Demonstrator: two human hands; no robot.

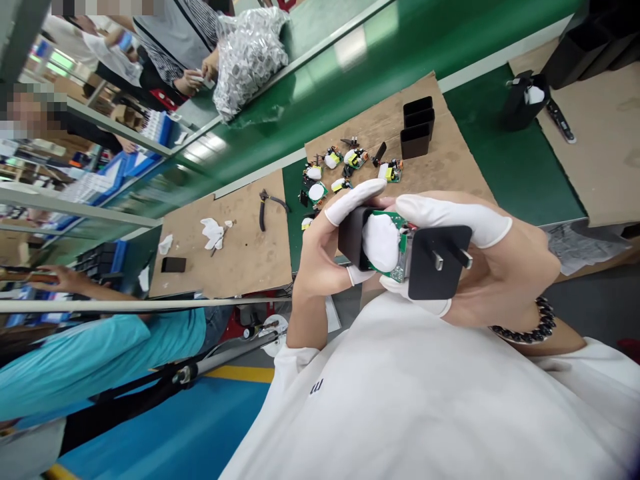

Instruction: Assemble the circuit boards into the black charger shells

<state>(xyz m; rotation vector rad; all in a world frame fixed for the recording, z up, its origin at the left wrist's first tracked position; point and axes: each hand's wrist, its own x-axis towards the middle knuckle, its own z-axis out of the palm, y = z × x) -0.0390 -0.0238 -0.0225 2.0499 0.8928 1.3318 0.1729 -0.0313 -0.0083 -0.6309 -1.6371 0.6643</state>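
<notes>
Close to my chest I hold a charger assembly in both hands. My left hand [320, 250], with white finger cots, grips the black housing shell [351, 237]. My right hand [500, 260] pinches the black plug cap [437, 261] with its two metal prongs. Between shell and cap shows a green circuit board [399, 243] with a white pad [381, 241], partly inside the shell. A dark bead bracelet [530, 323] is on my right wrist.
Several more circuit boards [345, 167] and empty black shells [417, 127] lie on the cardboard mat [450, 160]. Black pliers [267, 207] and white scraps lie on another mat. A green conveyor [320, 93] carries a plastic bag [247, 57]. A person in teal [100, 353] sits on my left.
</notes>
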